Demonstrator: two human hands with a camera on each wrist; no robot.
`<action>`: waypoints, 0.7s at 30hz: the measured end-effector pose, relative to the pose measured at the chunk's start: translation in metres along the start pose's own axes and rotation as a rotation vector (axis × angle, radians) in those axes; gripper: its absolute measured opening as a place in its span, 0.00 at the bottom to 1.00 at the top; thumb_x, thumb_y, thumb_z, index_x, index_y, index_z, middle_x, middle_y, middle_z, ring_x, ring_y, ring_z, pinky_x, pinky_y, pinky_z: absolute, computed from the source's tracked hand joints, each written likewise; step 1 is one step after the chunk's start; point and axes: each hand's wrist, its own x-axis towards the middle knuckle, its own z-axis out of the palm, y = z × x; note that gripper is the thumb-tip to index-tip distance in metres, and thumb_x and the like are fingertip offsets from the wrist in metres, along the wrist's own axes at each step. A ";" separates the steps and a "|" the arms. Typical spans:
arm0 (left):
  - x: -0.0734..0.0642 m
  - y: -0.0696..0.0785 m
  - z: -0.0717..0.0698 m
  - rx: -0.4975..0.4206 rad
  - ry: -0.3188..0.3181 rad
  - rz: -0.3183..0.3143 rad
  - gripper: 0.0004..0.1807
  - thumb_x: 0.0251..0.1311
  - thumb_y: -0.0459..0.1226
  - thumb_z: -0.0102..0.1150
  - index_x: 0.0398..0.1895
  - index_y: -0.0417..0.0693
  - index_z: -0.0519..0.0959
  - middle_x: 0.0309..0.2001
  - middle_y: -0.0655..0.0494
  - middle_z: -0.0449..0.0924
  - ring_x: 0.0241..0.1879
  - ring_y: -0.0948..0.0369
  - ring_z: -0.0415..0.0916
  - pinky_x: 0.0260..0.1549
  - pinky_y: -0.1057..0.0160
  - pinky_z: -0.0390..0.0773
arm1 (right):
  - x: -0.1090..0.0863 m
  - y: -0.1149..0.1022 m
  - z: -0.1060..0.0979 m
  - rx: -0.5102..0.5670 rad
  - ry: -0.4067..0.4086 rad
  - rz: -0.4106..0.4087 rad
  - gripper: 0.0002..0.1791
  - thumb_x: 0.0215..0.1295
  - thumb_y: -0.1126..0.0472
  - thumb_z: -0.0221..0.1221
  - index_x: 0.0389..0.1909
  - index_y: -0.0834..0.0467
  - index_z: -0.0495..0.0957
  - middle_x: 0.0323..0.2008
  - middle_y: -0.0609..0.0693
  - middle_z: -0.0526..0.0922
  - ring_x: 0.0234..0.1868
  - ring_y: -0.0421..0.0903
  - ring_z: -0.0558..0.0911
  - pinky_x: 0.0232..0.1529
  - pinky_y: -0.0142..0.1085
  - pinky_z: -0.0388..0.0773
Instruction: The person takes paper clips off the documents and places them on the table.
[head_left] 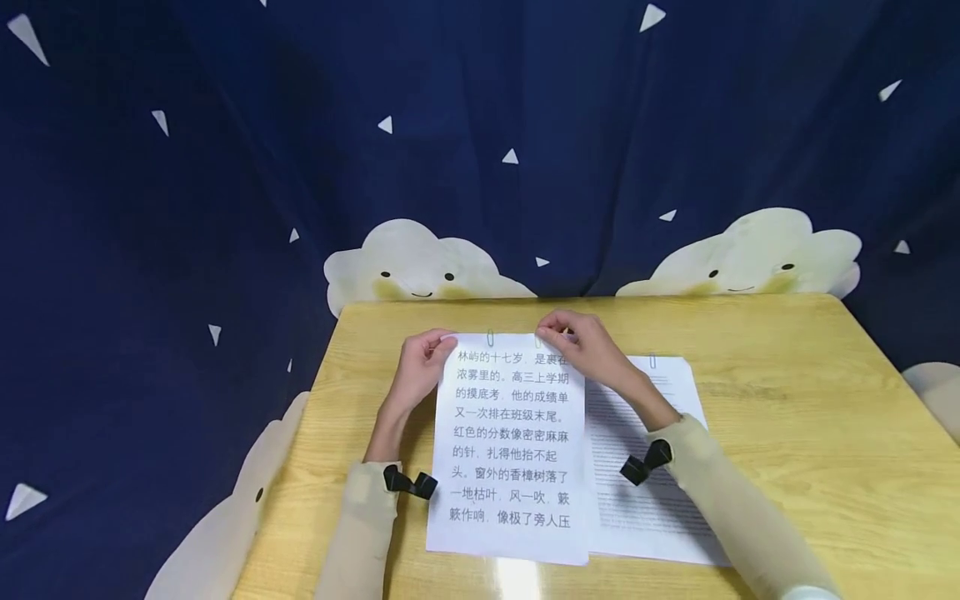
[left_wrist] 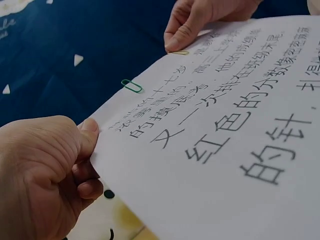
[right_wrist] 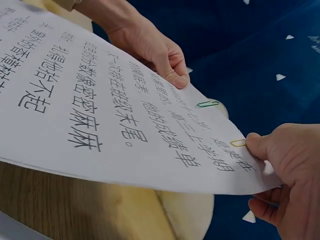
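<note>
Left hand (head_left: pixel 422 367) pinches the printed paper (head_left: pixel 510 458) at 11 o'clock, right hand (head_left: pixel 588 346) at 1 o'clock. Long axis runs from the fingers toward 6 o'clock, over the tabletop (head_left: pixel 810 450); yellow clip (right_wrist: pixel 238 143) lies beside right hand.

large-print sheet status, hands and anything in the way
Left hand pinching top-left corner, right hand top-right. Large-print sheet raised at top edge. No obstruction seen; small-print sheet partly overlapped.
</note>
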 end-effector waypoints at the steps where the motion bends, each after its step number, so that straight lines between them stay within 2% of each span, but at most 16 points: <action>1: 0.000 0.003 0.001 -0.014 0.000 0.003 0.10 0.75 0.29 0.57 0.47 0.32 0.86 0.34 0.38 0.87 0.23 0.61 0.79 0.21 0.69 0.78 | -0.002 -0.002 -0.003 0.002 0.003 -0.004 0.05 0.74 0.62 0.64 0.42 0.59 0.86 0.35 0.49 0.87 0.35 0.46 0.78 0.39 0.36 0.75; 5: -0.001 0.014 0.007 -0.053 -0.012 0.002 0.10 0.74 0.29 0.58 0.48 0.31 0.86 0.33 0.38 0.88 0.22 0.61 0.79 0.20 0.70 0.75 | -0.013 -0.007 -0.016 -0.001 0.002 -0.037 0.04 0.73 0.63 0.64 0.42 0.60 0.85 0.34 0.48 0.86 0.34 0.45 0.78 0.37 0.33 0.73; 6: 0.000 0.011 0.008 -0.061 -0.019 0.011 0.10 0.74 0.29 0.58 0.47 0.31 0.86 0.33 0.39 0.88 0.22 0.61 0.79 0.19 0.70 0.75 | -0.015 -0.008 -0.019 -0.006 0.000 -0.045 0.03 0.73 0.64 0.64 0.42 0.60 0.85 0.34 0.48 0.86 0.34 0.44 0.78 0.37 0.33 0.73; 10: 0.002 0.020 0.014 -0.075 -0.040 0.022 0.10 0.74 0.30 0.58 0.48 0.31 0.86 0.34 0.39 0.88 0.23 0.60 0.82 0.20 0.69 0.78 | -0.020 -0.010 -0.031 -0.036 -0.001 -0.074 0.02 0.74 0.65 0.63 0.42 0.59 0.84 0.34 0.47 0.85 0.36 0.43 0.78 0.38 0.33 0.71; 16: 0.001 0.022 0.024 -0.101 -0.064 0.048 0.10 0.75 0.28 0.57 0.47 0.29 0.86 0.35 0.36 0.88 0.23 0.61 0.82 0.21 0.70 0.78 | -0.026 -0.012 -0.038 -0.027 0.014 -0.040 0.02 0.74 0.64 0.62 0.41 0.58 0.83 0.34 0.47 0.85 0.39 0.43 0.79 0.38 0.33 0.71; 21: -0.003 0.020 0.031 -0.096 -0.057 0.030 0.10 0.74 0.28 0.57 0.47 0.29 0.86 0.35 0.36 0.88 0.23 0.63 0.82 0.21 0.69 0.80 | -0.031 -0.008 -0.038 -0.005 0.030 -0.015 0.02 0.74 0.65 0.61 0.41 0.57 0.83 0.33 0.47 0.84 0.38 0.42 0.78 0.41 0.33 0.70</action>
